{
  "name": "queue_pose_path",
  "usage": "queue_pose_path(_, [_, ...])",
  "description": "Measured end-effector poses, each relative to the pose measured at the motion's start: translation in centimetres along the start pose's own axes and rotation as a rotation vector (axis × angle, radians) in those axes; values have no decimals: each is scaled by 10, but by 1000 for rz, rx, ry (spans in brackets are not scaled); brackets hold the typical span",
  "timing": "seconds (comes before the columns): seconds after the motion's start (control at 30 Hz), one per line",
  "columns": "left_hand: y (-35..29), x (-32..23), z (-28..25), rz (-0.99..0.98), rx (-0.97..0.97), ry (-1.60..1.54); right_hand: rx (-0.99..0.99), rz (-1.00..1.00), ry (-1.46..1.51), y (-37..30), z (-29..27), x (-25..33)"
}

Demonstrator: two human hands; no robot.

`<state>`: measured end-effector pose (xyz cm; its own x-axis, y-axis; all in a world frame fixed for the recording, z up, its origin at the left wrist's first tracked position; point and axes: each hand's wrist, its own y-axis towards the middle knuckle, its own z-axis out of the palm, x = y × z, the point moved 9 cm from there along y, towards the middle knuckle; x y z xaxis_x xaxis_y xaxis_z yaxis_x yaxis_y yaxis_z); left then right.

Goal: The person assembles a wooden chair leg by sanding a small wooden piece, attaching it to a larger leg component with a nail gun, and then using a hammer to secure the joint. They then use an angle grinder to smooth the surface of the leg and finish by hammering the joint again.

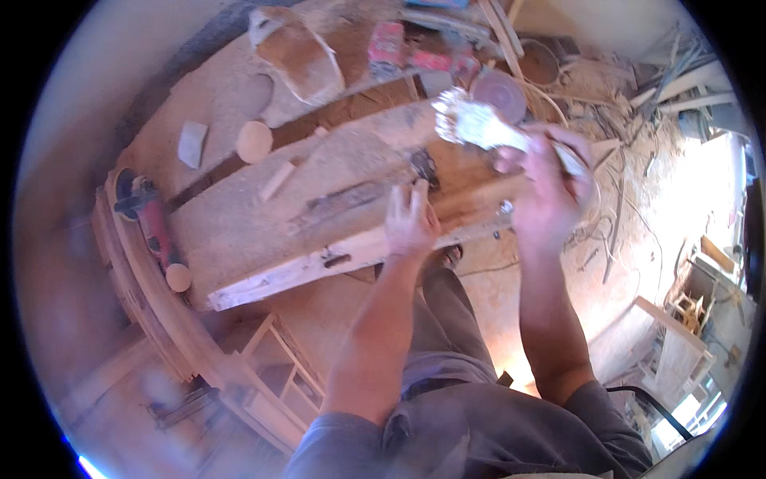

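Observation:
In my right hand (550,172), raised over the right part of the bench, is a pale tapered piece with a lumpy, claw-like end (471,120). Glare washes out its surface, so I cannot tell its exact kind. My fingers wrap round its narrow end. My left hand (412,222) has its fingers extended over a long wooden beam (279,275) with a slot cut in its side face. Just beyond those fingertips sits a small dark lump (424,165). A rough, dark-streaked strip of wood (347,199) lies to its left.
A red angle grinder (158,227) rests at the bench's left end. Round wooden discs (254,142), a small block (276,181) and a pale bag (299,60) lie on the dusty boards. Red tools (387,48) stand farther back. Cables and scrap litter the floor at right.

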<state>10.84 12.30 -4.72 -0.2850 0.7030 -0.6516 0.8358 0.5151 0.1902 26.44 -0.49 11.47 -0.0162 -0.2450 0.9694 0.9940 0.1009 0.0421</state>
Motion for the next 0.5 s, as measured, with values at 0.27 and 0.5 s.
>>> queue_pose_path(0.27, [0,6,-5,15,26,-90,207,9,-330,33,175,-75])
queue_pose_path(0.5, [-5,2,0,-13,18,-156,75,297,-558,-66,6,-153])
